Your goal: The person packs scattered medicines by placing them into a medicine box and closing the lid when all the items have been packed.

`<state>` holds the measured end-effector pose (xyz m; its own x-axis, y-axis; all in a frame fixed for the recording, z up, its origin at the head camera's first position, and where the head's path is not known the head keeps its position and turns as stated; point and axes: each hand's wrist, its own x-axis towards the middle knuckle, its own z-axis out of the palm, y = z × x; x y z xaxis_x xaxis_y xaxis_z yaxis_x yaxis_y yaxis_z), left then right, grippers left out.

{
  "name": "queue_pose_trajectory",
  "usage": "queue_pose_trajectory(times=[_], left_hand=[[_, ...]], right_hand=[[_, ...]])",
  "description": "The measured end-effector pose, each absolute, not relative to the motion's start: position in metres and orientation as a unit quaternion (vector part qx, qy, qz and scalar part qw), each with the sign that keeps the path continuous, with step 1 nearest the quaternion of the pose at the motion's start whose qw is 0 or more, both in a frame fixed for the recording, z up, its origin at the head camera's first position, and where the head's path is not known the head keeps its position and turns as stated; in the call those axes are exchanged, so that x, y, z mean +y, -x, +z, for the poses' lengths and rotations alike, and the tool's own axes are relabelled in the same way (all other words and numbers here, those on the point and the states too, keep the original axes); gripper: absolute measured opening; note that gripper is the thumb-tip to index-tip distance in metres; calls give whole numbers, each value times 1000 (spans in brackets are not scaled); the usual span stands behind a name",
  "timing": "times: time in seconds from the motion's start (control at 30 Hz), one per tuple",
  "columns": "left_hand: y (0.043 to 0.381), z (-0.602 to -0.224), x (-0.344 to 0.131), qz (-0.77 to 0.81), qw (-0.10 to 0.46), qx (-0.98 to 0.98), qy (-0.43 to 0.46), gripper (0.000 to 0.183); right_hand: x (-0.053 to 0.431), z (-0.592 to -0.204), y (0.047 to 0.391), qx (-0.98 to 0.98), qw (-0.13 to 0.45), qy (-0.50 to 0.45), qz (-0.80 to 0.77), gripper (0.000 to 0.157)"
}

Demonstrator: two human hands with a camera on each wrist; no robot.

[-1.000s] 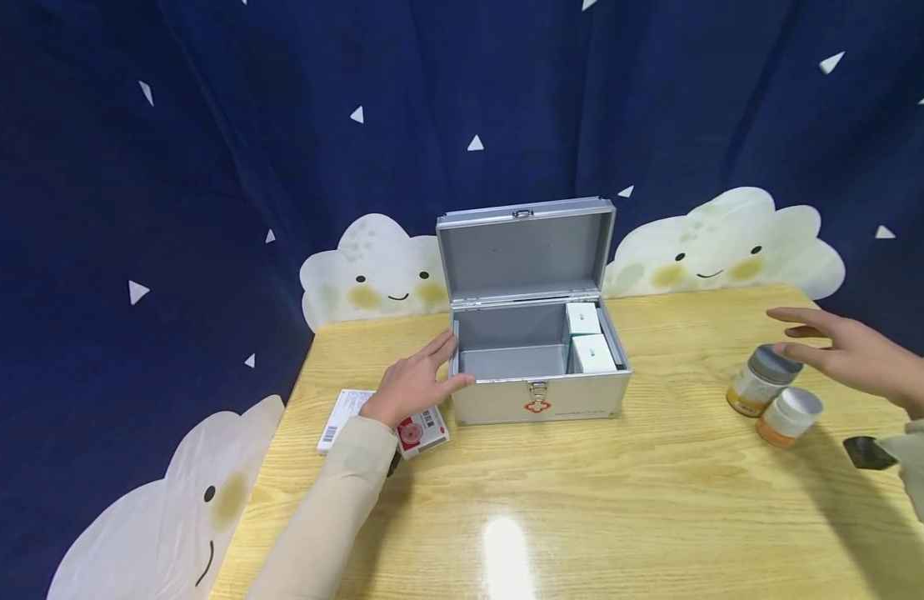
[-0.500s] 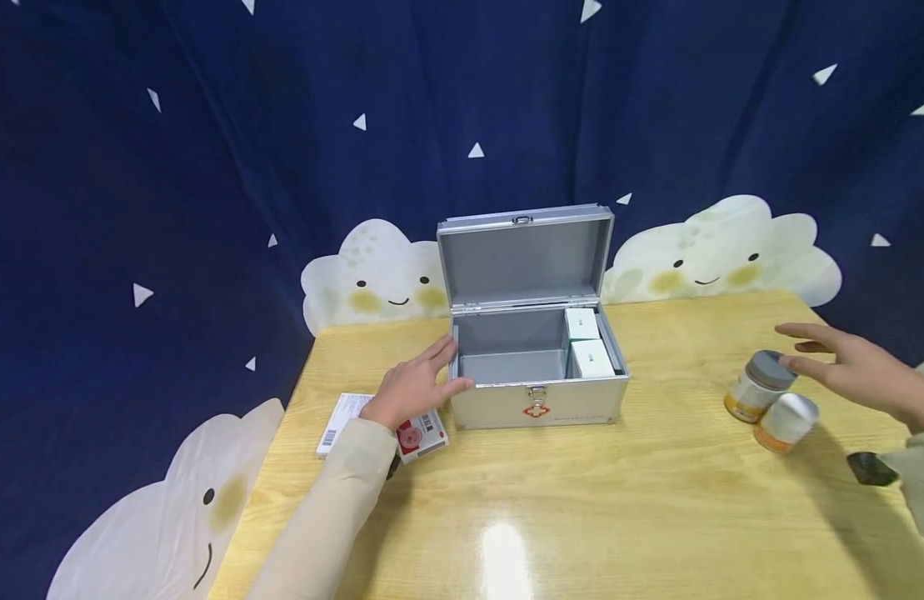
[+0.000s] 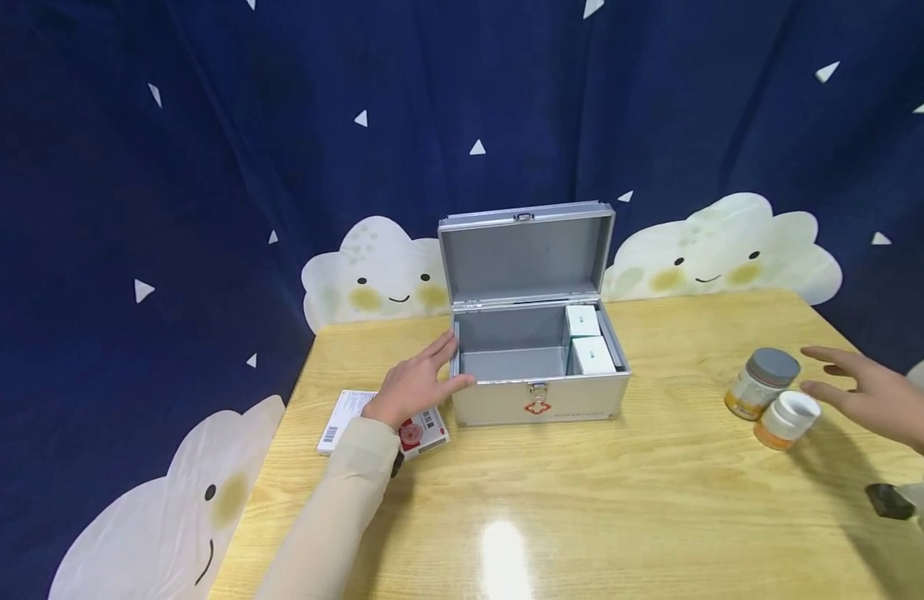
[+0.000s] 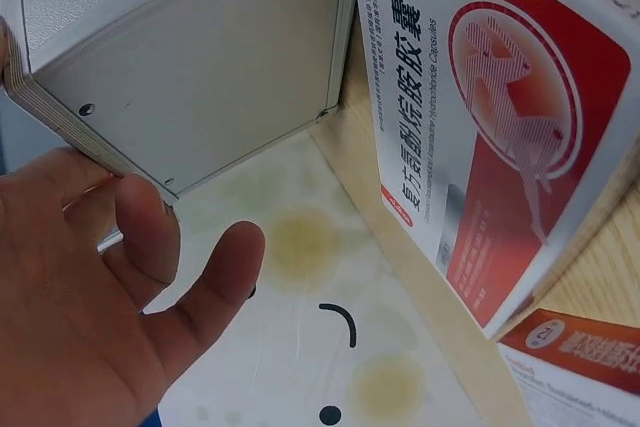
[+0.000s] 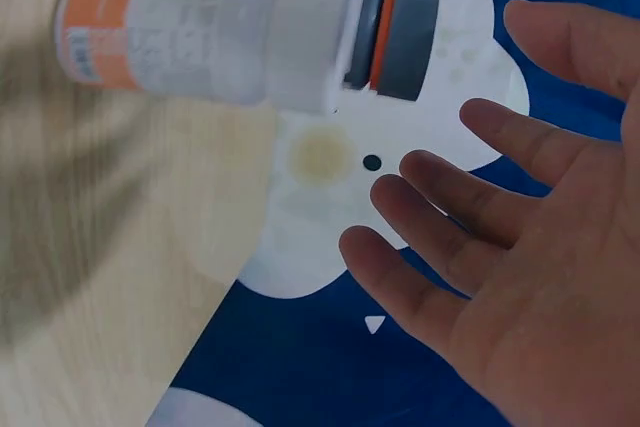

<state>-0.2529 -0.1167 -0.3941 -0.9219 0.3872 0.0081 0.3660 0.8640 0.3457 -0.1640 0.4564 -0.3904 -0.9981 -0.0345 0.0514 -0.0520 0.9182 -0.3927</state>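
A silver first-aid case [image 3: 540,402] stands with its lid up on the wooden table. My left hand [image 3: 415,385] rests on the case's left rim, thumb toward the front. In the left wrist view, the fingers of that left hand [image 4: 110,277] touch the case edge [image 4: 200,77]. Two pill bottles stand at the right: one with a grey lid [image 3: 761,383], one with a white lid [image 3: 787,419]. My right hand [image 3: 877,400] hovers just right of them, fingers spread and holding nothing. In the right wrist view, a gap separates the right hand [image 5: 510,217] from the white-lidded bottle [image 5: 200,32].
Two white cartons [image 3: 592,355] stand inside the case at its right end. Medicine boxes [image 3: 424,433] lie left of the case, partly under my left forearm; one red-and-white capsule box [image 4: 500,117] shows large in the left wrist view. A dark blue curtain [image 3: 462,100] hangs behind.
My right hand has drawn away from the bottles, to the right and slightly nearer me. The bottles stay where they were, and my left hand keeps its place on the case.
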Motion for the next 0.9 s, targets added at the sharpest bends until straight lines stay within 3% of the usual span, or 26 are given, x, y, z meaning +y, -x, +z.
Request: queue_pose_trajectory(times=[0.5, 0.9], left_hand=[[252, -393, -119, 175, 33, 964, -196, 85], [252, -391, -117, 171, 37, 964, -201, 85]], right_hand=[[469, -401, 156, -981, -12, -11, 191, 66], [474, -403, 153, -981, -7, -11, 194, 67]])
